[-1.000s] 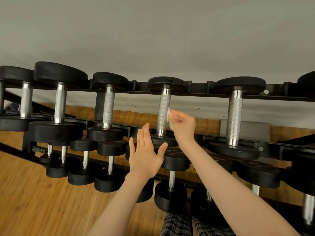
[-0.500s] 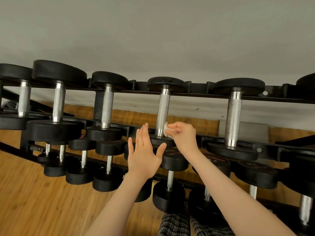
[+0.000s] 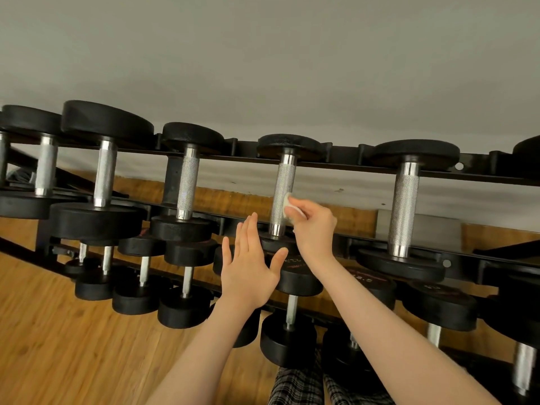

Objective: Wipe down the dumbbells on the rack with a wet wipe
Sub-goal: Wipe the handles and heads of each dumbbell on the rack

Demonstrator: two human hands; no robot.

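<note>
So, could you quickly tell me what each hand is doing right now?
Left hand: open, fingers straight, holding nothing.
Right hand: pinching the wet wipe against the dumbbell handle.

dumbbell heads (image 3: 106,124): black | handles (image 3: 283,194): silver | wipe (image 3: 287,203): white | floor (image 3: 58,346): brown wood

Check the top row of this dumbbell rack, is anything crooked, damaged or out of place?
Nothing stands out. The dumbbells on the rack sit seated in their cradles, handles roughly parallel. The right hand presses a wet wipe against one dumbbell's handle; the left hand is open and holds nothing.
</note>
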